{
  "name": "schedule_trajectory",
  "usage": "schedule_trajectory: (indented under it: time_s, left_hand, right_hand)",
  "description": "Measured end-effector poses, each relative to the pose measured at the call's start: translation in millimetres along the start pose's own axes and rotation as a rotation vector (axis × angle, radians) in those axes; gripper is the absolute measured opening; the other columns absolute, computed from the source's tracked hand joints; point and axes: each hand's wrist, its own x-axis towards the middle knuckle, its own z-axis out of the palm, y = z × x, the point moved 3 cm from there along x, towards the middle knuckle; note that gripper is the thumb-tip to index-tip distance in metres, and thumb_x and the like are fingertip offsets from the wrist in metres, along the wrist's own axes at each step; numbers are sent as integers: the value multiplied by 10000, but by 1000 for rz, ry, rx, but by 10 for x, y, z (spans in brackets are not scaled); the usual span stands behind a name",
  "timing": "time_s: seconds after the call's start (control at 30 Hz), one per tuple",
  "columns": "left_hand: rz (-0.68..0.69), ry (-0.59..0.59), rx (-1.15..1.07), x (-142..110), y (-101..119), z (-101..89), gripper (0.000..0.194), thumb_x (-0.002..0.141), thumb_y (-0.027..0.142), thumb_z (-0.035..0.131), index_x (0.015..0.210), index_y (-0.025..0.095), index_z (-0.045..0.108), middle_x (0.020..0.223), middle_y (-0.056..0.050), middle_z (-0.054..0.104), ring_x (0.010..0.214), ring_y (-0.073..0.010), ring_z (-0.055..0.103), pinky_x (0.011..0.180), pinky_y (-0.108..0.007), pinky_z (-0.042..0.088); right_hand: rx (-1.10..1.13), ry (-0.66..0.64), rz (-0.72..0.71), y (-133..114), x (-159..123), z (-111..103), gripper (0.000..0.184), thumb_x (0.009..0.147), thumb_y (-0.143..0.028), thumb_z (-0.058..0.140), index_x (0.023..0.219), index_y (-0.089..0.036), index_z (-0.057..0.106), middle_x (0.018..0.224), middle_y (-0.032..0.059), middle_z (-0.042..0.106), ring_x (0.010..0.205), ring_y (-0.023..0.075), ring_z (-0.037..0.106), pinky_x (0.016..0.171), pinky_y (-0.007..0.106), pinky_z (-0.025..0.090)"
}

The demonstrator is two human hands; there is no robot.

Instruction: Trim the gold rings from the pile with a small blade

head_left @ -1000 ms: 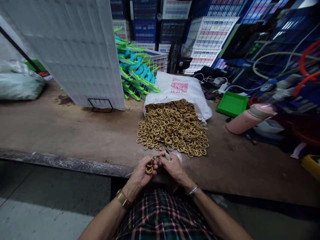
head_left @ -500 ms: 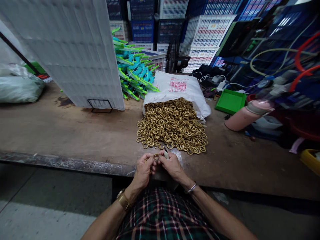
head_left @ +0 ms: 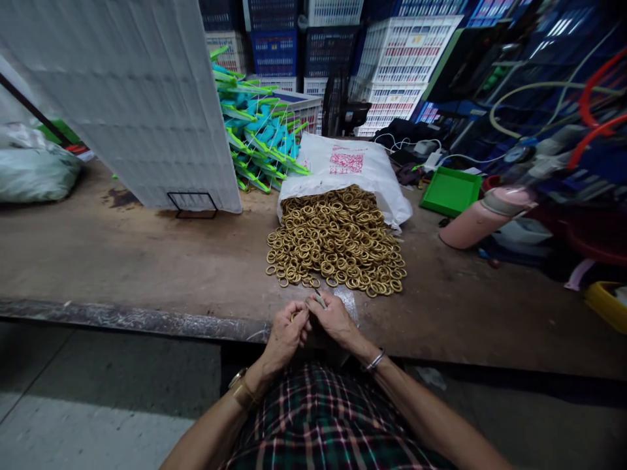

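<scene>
My left hand [head_left: 284, 334] is closed near the table's front edge, pinching a brass-coloured ring [head_left: 294, 316] that shows partly between the fingers. Close against it is my right hand [head_left: 337, 321], closed around a small knife-like tool [head_left: 320, 299] with a pale body and a dark tip pointing up and away. The fingertips of both hands nearly meet, and what lies between them is hidden. Just beyond the hands a heap of brass-coloured rings [head_left: 337, 245] spills from the mouth of a white sack [head_left: 345, 163] with red print.
Left of the heap stands a tall white panel [head_left: 147, 104] on a black wire stand [head_left: 193, 205]. Green and turquoise plastic pieces [head_left: 264, 130] are stacked behind it. To the right are a green tray [head_left: 450, 191] and a leaning pink bottle [head_left: 482, 219]. Stacked crates [head_left: 392, 59] fill the back.
The ring held up between both hands' fingertips now sits closer within my left fingers. My right hand has tilted the tool leftward. The whole view has shifted slightly.
</scene>
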Motion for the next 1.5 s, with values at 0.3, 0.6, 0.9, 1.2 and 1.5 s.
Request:
schedule_trajectory:
  time_s: [0.3, 0.6, 0.9, 1.2, 1.5]
  left_hand:
    - [15, -103, -135, -15, -35, 3, 323, 745, 483, 570, 776, 170, 498, 575, 48, 494, 398, -41, 385, 372, -155, 304]
    - [61, -19, -132, 22, -82, -39, 310, 753, 471, 570, 778, 171, 494, 605, 39, 517, 419, -43, 401, 390, -156, 316]
    - [55, 25, -76, 7, -69, -82, 311, 738, 471, 582, 795, 174, 509, 606, 35, 534, 429, -52, 424, 395, -156, 323]
    - [74, 24, -49, -2, -57, -86, 302, 754, 473, 559, 763, 180, 487, 597, 38, 525, 424, -55, 412, 390, -162, 321]
    - [93, -12, -17, -75, 12, -65, 314, 765, 483, 546, 723, 179, 477, 559, 45, 496, 415, -49, 391, 385, -160, 301]
  right_hand:
    - [65, -59, 12, 57, 32, 10, 303, 799, -367, 414, 566, -185, 479, 465, -44, 439, 460, 91, 379, 460, 210, 297]
    - [-495, -102, -272, 81, -59, -1, 169, 692, -108, 392, 708, -189, 540, 607, -4, 541, 555, 122, 443, 543, 230, 286]
    - [-736, -131, -333, 53, -75, 39, 262, 654, -58, 386, 794, -185, 568, 688, 17, 593, 593, 132, 472, 555, 243, 262]
    - [-768, -107, -330, 79, -69, 40, 329, 656, -56, 382, 893, -172, 578, 788, 42, 635, 680, 152, 532, 607, 247, 307]
    - [-829, -125, -243, 114, -18, 21, 307, 699, -94, 396, 931, -166, 583, 752, 49, 644, 638, 153, 541, 569, 252, 279]
